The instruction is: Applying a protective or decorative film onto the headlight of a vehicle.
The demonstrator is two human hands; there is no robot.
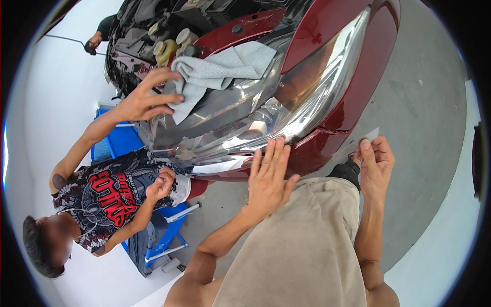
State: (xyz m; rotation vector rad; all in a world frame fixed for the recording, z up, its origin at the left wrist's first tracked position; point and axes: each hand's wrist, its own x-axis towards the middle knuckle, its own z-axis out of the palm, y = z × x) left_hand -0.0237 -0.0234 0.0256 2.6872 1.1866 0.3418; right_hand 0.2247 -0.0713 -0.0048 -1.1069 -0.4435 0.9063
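My left hand lies with its fingers stretched out, the fingertips on the lower edge of a clear car headlight. On the right, my right hand pinches a thin, pale translucent sheet between thumb and fingers, just off the dark red bumper. What the sheet is made of I cannot tell. A folded grey cloth is draped across the front of the car above the headlight, where a co-worker's hand reaches its left end.
A co-worker in a dark printed shirt is at the left, beside a blue folding chair with white legs. The engine bay is exposed at the top. Another person's hand shows at the upper left. Grey floor extends to the right.
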